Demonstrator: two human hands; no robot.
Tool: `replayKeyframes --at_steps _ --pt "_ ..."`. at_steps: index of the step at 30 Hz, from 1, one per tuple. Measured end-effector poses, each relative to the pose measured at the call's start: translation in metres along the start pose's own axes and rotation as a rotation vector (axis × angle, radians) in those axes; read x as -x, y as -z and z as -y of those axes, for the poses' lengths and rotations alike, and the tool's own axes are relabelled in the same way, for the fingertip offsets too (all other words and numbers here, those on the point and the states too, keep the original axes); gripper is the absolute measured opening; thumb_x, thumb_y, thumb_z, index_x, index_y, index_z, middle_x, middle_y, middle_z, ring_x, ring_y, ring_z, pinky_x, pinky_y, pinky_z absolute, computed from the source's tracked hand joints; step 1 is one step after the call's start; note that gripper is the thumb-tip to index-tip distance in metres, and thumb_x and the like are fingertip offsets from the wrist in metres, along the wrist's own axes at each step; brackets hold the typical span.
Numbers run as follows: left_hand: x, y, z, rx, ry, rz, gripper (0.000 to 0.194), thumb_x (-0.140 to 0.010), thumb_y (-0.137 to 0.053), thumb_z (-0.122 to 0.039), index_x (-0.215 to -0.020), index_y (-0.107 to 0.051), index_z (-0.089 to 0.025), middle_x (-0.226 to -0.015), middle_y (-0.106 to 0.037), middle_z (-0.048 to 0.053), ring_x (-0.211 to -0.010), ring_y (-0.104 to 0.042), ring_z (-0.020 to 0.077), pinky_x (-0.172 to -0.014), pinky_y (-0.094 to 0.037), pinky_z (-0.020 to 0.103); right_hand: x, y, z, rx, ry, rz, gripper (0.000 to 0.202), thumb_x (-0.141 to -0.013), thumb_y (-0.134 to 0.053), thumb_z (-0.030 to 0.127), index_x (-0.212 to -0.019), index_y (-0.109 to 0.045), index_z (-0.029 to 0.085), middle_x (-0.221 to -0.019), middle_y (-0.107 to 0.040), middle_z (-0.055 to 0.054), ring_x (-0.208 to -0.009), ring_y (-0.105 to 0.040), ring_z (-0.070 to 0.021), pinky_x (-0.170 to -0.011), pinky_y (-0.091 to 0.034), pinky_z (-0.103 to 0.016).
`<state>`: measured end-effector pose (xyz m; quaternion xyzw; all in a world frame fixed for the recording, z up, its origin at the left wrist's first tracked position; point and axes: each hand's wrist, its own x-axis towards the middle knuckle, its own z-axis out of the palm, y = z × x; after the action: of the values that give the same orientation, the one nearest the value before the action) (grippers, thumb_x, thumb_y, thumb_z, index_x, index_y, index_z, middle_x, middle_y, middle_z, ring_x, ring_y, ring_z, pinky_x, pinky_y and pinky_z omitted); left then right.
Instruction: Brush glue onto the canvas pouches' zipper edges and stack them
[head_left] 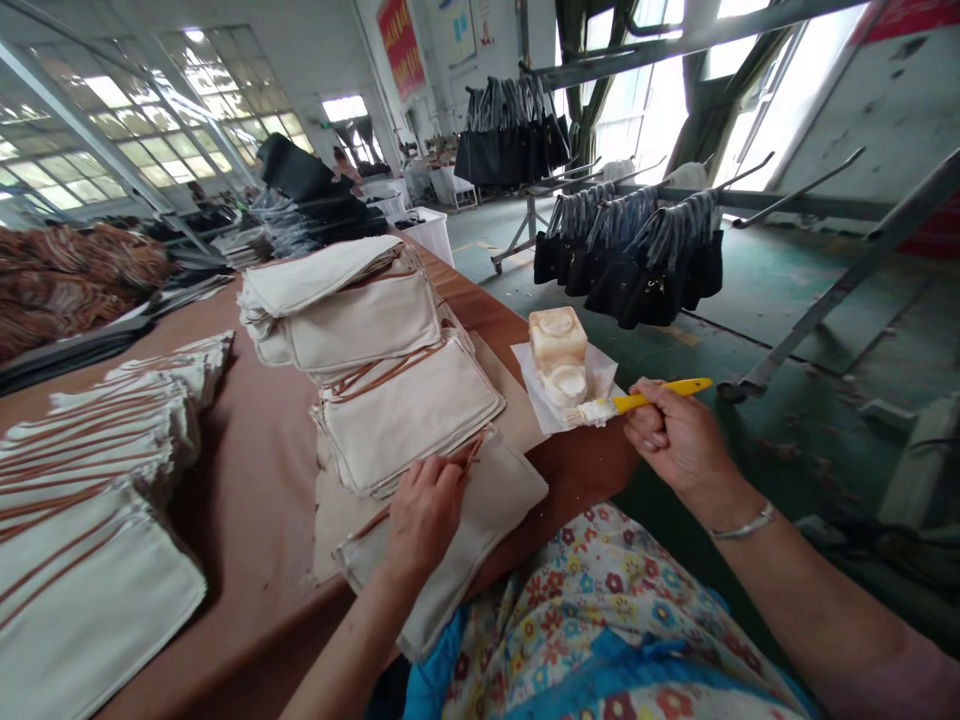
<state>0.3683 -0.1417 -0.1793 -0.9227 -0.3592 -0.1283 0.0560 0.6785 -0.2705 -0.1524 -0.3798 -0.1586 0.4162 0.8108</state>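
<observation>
My right hand (pixel 679 435) grips a paintbrush (pixel 652 397) by its yellow handle. Thick white paste coats the bristles, which are over the edge of a white sheet (pixel 551 415) at the table's right side. On that sheet stands a cut-open plastic container (pixel 557 340) with white paste at its opening. My left hand (pixel 427 515) has its fingers curled on the brown-trimmed upper edge of a cream bag panel (pixel 487 510), which lies slanted over the table's front edge. Just beyond are stacked cream panels (pixel 412 410) with brown strips.
Another fanned row of cream panels (pixel 90 600) lies on the brown table (pixel 262 500) at left. Farther back is a taller cream pile (pixel 360 320). Black bags (pixel 637 270) hang from a metal rack (pixel 825 290) on the right. Brown bundled pieces (pixel 75 280) are heaped far left.
</observation>
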Motion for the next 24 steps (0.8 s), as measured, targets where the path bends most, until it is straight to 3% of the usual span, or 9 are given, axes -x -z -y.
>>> replayKeyframes --at_steps 3,5,7,10,14,16,20,24 --pt "-0.025 -0.007 0.004 0.084 0.23 0.184 0.013 -0.092 -0.055 -0.028 -0.094 -0.065 -0.02 -0.112 -0.066 0.01 -0.1 -0.06 0.0241 -0.084 -0.043 0.033 -0.011 -0.001 -0.002 0.046 0.048 -0.039 0.021 -0.077 -0.078 0.025 -0.077 -0.059 0.018 -0.044 -0.04 0.01 -0.034 -0.03 -0.0043 -0.033 -0.027 -0.016" --pt "-0.046 -0.015 0.006 0.139 0.323 0.311 0.02 -0.091 -0.056 -0.036 -0.095 -0.065 -0.019 -0.108 -0.068 0.01 -0.096 -0.064 0.0239 -0.077 -0.043 0.031 -0.023 0.0 -0.003 0.123 0.126 -0.071 0.023 -0.075 -0.08 0.029 -0.081 -0.06 0.018 -0.048 -0.044 0.009 -0.036 -0.033 -0.0049 -0.033 -0.027 -0.016" --pt "-0.062 -0.021 0.006 0.162 0.361 0.343 0.031 -0.094 -0.05 -0.046 -0.096 -0.064 -0.019 -0.104 -0.069 0.011 -0.092 -0.066 0.0245 -0.071 -0.042 0.03 -0.037 0.004 -0.003 0.254 0.217 -0.08 0.025 -0.076 -0.078 0.034 -0.084 -0.06 0.019 -0.052 -0.048 0.007 -0.038 -0.036 -0.006 -0.034 -0.027 -0.016" --pt "-0.073 -0.027 0.001 0.171 0.377 0.339 0.035 -0.096 -0.044 -0.05 -0.1 -0.062 -0.02 -0.104 -0.071 0.011 -0.095 -0.067 0.0252 -0.07 -0.042 0.03 -0.061 0.011 -0.005 0.604 0.366 -0.05 0.024 -0.084 -0.068 0.041 -0.087 -0.062 0.019 -0.054 -0.051 0.005 -0.04 -0.04 -0.0087 -0.037 -0.03 -0.02" --pt "-0.074 -0.03 -0.002 0.167 0.363 0.363 0.034 -0.093 -0.05 -0.044 -0.118 -0.059 -0.022 -0.121 -0.07 0.011 -0.107 -0.065 0.0264 -0.075 -0.043 0.029 -0.086 0.017 -0.019 1.013 0.478 0.044 0.025 -0.087 -0.059 0.042 -0.084 -0.067 0.019 -0.055 -0.056 0.002 -0.047 -0.051 -0.0147 -0.047 -0.039 -0.026" --pt "-0.074 -0.03 0.0 0.178 0.361 0.414 0.036 -0.094 -0.047 -0.046 -0.117 -0.063 -0.023 -0.118 -0.072 0.011 -0.103 -0.067 0.0261 -0.073 -0.043 0.029 -0.094 0.016 -0.027 1.067 0.491 0.084 0.022 -0.083 -0.063 0.04 -0.078 -0.068 0.02 -0.06 -0.062 0.0 -0.055 -0.058 -0.018 -0.054 -0.043 -0.027" --pt "-0.075 -0.028 0.009 0.192 0.319 0.488 0.046 -0.097 -0.037 -0.051 -0.084 -0.071 -0.022 -0.088 -0.074 0.008 -0.083 -0.069 0.0223 -0.067 -0.042 0.027 -0.1 0.017 -0.03 1.141 0.535 0.119 0.022 -0.085 -0.06 0.04 -0.081 -0.07 0.02 -0.064 -0.066 -0.002 -0.062 -0.062 -0.0208 -0.061 -0.045 -0.03" --pt "-0.077 -0.032 0.007 0.141 0.306 0.444 0.039 -0.095 -0.041 -0.045 -0.086 -0.071 -0.021 -0.111 -0.069 0.013 -0.099 -0.066 0.0254 -0.075 -0.045 0.03 -0.093 0.022 -0.025 1.185 0.583 0.161 0.024 -0.089 -0.057 0.04 -0.088 -0.071 0.02 -0.065 -0.066 -0.002 -0.06 -0.062 -0.0208 -0.061 -0.046 -0.03"
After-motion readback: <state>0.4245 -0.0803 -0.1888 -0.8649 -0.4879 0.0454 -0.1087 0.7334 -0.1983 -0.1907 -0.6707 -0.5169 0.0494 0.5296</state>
